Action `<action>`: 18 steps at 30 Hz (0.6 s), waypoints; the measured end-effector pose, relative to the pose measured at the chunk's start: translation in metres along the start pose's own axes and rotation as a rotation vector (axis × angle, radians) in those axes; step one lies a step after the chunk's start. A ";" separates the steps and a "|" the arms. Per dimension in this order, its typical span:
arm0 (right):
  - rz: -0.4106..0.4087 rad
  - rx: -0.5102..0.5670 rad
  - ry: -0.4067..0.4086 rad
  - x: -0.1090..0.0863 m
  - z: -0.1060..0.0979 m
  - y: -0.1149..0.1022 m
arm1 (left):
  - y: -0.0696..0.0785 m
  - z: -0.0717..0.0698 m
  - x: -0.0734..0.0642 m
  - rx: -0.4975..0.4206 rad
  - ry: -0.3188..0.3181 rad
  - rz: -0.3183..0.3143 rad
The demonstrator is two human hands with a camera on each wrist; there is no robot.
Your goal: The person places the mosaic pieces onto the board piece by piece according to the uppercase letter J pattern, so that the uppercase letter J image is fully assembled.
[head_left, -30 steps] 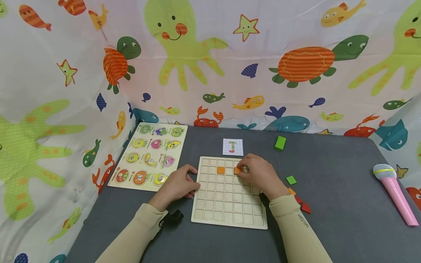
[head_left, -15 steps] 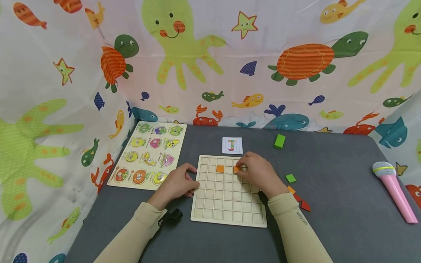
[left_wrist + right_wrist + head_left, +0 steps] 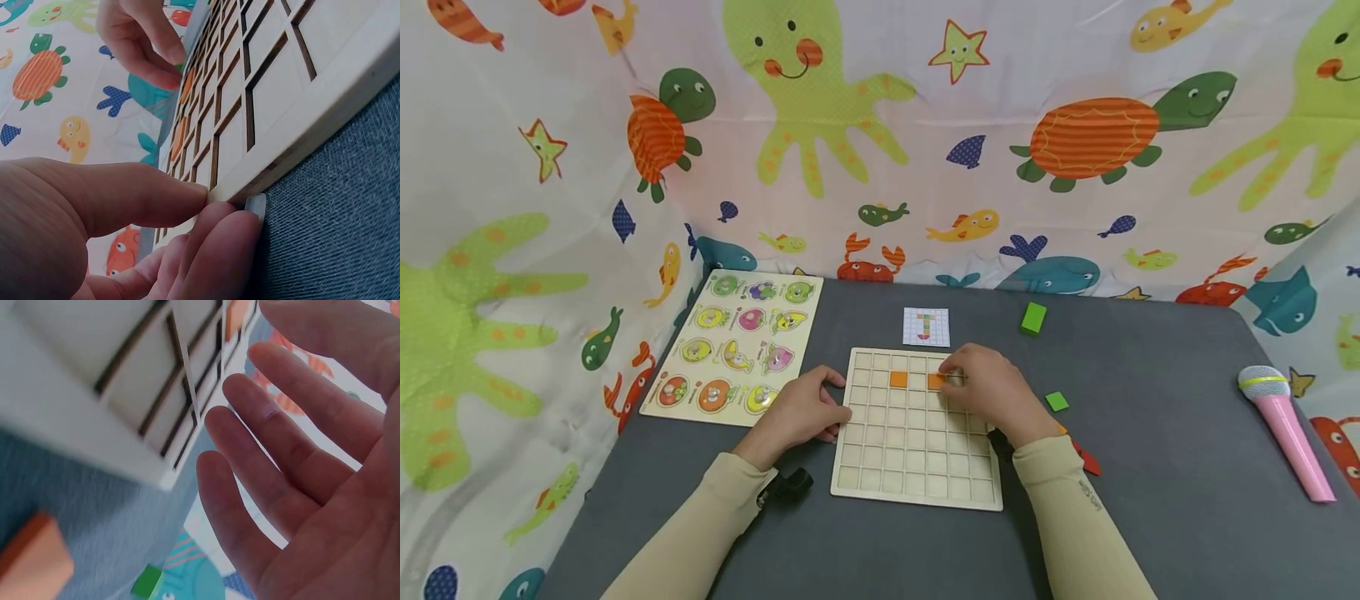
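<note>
A square wooden grid board (image 3: pixel 915 487) lies on the grey table. My left hand (image 3: pixel 797 414) pinches its left edge, thumb (image 3: pixel 169 203) on top and fingers curled against the side, as the left wrist view shows. An orange square tile (image 3: pixel 898 379) sits in a cell near the far edge. Two columns to its right is a second orange tile (image 3: pixel 934 381), partly hidden by my right hand (image 3: pixel 992 387), whose fingertips are right at it. In the right wrist view the right fingers (image 3: pixel 269 419) are loosely extended, and the thumb stands apart from them.
Beyond the board lies a card with a coloured J pattern (image 3: pixel 926 327). To the right are a green block (image 3: pixel 1033 318), a green tile (image 3: pixel 1056 402) and red pieces (image 3: pixel 1087 460) partly behind the sleeve. A fruit puzzle board (image 3: pixel 808 312) lies left, a pink microphone (image 3: pixel 1292 446) far right.
The head view has shifted slightly, moving the whole scene a little up and left. Both hands keep their places on the board, and the orange tiles stay in the same cells.
</note>
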State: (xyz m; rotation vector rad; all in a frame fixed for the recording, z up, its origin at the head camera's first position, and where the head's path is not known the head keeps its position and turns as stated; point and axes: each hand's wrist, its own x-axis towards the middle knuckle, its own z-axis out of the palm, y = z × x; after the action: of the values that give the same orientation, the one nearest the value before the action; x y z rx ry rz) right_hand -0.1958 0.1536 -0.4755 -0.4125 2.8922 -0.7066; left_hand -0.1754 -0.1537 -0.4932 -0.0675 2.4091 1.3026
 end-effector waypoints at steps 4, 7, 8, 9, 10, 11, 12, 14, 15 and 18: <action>0.018 0.034 0.016 -0.014 -0.011 0.013 | 0.001 -0.001 0.001 0.010 -0.006 -0.001; 0.054 0.031 0.035 -0.028 -0.018 0.029 | 0.003 0.000 0.002 0.016 -0.011 -0.003; 0.065 0.032 0.038 -0.034 -0.020 0.035 | 0.003 0.000 0.002 0.018 -0.010 -0.005; 0.074 0.023 0.041 -0.039 -0.022 0.041 | 0.003 0.000 0.001 0.020 -0.009 -0.009; 0.081 0.016 0.043 -0.044 -0.024 0.047 | 0.003 0.000 0.001 0.022 -0.009 -0.012; 0.089 0.013 0.044 -0.049 -0.026 0.052 | 0.003 0.000 0.001 0.025 -0.008 -0.017; 0.092 0.008 0.045 -0.054 -0.029 0.058 | 0.003 0.000 0.000 0.028 -0.009 -0.024; 0.090 -0.002 0.050 -0.063 -0.034 0.067 | 0.002 0.000 0.000 0.033 -0.007 -0.035; 0.089 -0.009 0.055 -0.067 -0.037 0.072 | 0.002 0.000 0.000 0.035 -0.007 -0.037; 0.091 -0.021 0.070 -0.080 -0.046 0.085 | 0.003 0.000 0.000 0.035 -0.009 -0.036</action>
State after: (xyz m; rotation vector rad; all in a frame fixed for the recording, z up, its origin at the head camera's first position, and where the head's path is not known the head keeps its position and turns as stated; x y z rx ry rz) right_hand -0.1482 0.2696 -0.4700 -0.2614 2.9644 -0.6902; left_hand -0.1762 -0.1523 -0.4910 -0.0951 2.4109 1.2422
